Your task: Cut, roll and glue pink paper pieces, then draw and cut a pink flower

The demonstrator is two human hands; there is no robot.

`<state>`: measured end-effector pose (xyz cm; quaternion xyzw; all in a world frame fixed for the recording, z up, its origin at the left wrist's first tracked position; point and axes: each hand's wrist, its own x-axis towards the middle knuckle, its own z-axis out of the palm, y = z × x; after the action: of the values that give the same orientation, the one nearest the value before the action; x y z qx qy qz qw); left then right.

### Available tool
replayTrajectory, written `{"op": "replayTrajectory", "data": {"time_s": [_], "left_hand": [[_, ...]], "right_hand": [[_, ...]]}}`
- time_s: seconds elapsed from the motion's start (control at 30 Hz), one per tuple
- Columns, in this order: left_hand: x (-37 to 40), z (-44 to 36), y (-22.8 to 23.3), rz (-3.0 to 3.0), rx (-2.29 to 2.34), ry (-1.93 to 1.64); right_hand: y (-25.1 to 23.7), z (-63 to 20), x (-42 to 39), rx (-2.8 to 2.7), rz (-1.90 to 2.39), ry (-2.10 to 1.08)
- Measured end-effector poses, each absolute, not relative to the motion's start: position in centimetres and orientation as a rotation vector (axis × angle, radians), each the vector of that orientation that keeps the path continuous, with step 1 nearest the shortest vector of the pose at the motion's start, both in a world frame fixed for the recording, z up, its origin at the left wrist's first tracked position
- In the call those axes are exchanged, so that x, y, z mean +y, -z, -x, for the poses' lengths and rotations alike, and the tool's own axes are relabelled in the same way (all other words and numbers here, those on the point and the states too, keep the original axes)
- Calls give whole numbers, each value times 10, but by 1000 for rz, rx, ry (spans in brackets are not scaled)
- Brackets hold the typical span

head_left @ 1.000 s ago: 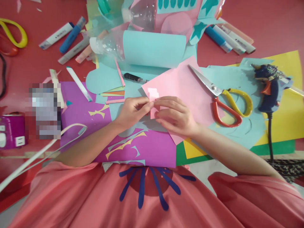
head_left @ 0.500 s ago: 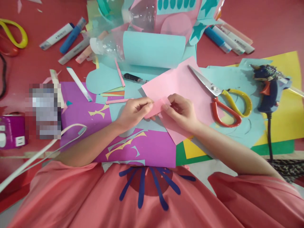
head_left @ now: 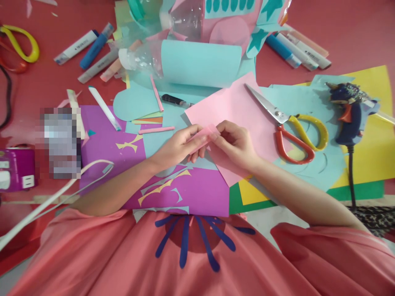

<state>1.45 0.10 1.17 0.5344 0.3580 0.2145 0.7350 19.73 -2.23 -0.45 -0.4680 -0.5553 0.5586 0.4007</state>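
- Head view: red table (head_left: 354, 28) was littered w/ coloured paper – pink sheet (head_left: 234, 107), purple sheet (head_left: 197, 193), rolled blue sheet (head_left: 200, 61).
- Scissors (head_left: 285, 123) lay just right of the hands; glue gun (head_left: 350, 111) further right; markers (head_left: 89, 49) at top left.
- Left hand (head_left: 175, 146) & right hand (head_left: 236, 144) met over the pink sheet, wrists low.
- Both pinched a small pink strip (head_left: 202, 137) btwn thumb & fingertips; strip was held just above the pink sheet's lower left edge.
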Motion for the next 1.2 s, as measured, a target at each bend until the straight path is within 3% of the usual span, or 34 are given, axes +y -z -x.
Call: {"op": "replayTrajectory", "data": {"time_s": [0.6,1.2], "left_hand": [[-1,-13,-14,-1280,859,-410],[-2,-14,-17,-1319,857,-372]], "right_hand": [[-1,-199,-16,-1432,1077,-1311],[3,-201,-18,-1593,1076,-1443]]}}
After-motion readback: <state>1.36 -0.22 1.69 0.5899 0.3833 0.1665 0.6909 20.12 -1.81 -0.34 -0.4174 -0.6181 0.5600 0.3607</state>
